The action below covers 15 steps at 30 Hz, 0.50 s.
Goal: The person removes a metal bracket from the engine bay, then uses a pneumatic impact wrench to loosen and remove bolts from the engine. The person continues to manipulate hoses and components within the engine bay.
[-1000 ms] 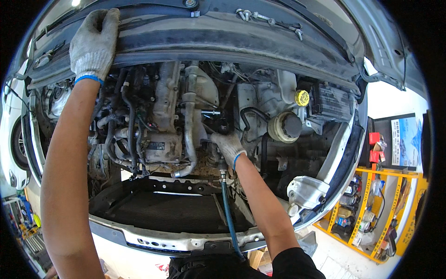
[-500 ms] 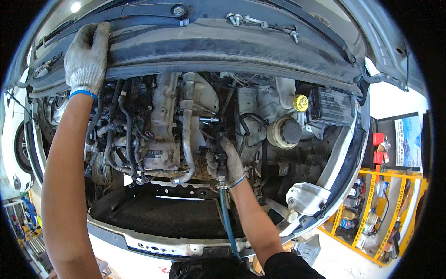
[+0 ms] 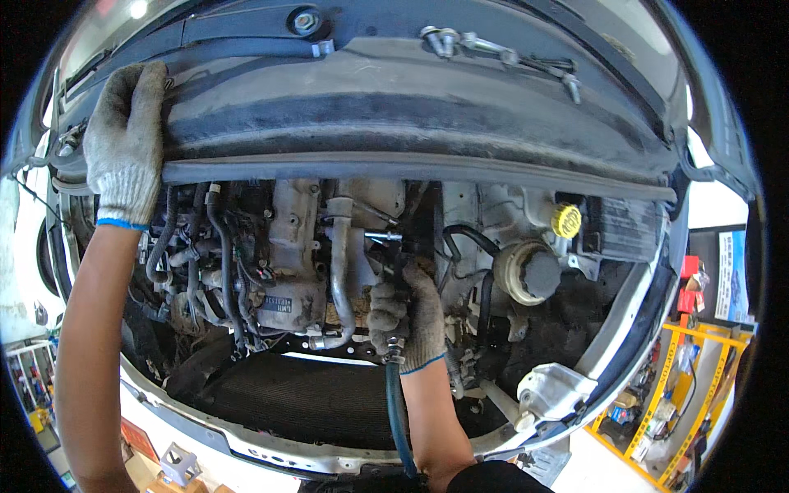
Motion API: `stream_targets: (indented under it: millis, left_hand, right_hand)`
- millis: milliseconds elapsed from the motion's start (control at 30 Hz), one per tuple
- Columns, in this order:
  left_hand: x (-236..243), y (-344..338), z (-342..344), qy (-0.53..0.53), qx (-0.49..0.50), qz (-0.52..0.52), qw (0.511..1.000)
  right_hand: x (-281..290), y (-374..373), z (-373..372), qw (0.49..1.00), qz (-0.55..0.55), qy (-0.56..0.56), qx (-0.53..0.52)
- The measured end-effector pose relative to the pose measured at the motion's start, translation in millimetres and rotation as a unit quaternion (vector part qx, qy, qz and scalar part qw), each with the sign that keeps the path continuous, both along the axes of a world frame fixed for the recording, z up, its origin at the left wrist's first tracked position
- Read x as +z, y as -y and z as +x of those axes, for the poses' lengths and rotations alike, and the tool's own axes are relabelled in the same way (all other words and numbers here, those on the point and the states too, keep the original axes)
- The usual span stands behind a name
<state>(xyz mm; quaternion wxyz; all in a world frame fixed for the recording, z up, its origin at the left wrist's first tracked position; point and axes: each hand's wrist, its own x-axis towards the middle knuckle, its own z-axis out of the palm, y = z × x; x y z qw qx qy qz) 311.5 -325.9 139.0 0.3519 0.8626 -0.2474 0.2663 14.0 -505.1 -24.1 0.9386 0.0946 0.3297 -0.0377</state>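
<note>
My left hand (image 3: 127, 135), in a grey knit glove with a blue-edged cuff, rests on the dark cowl panel (image 3: 345, 94) at the far left. Its thumb stands apart from the fingers, whose tips are partly hidden. In the middle of the engine bay my right hand (image 3: 419, 316), gloved too, is closed around an air impact wrench (image 3: 394, 283). A shiny socket (image 3: 383, 236) at the wrench's head points left toward the engine (image 3: 292, 246), beside a metal pipe (image 3: 340, 271). Whether the socket sits on a fastener is hidden. A blue air hose (image 3: 397, 415) runs down from the handle.
Loose bolts (image 3: 493, 45) lie on the cowl at the back. Right of the wrench are a yellow cap (image 3: 565, 220), a round reservoir (image 3: 526, 273) and a black battery (image 3: 629, 226). The white front frame (image 3: 567, 386) curves around the bay. A yellow rack (image 3: 670, 403) stands beyond.
The view has shifted, so the engine bay and cowl sit lower in it. My right hand still grips the wrench, its fingers closer around the handle. My left hand remains on the cowl.
</note>
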Motion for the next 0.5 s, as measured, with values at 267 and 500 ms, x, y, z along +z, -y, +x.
stream_targets:
  millis: [267,500]
  left_hand:
    - [10.3,10.0,-6.5,-0.001,0.026,0.031,0.999]
    - [5.9,4.7,3.3,0.026,0.067,0.088,0.994]
  right_hand:
    - [-2.7,12.1,7.2,0.999,0.013,0.046,0.010]
    - [29.4,4.2,-100.0,0.955,-0.255,-0.096,0.121]
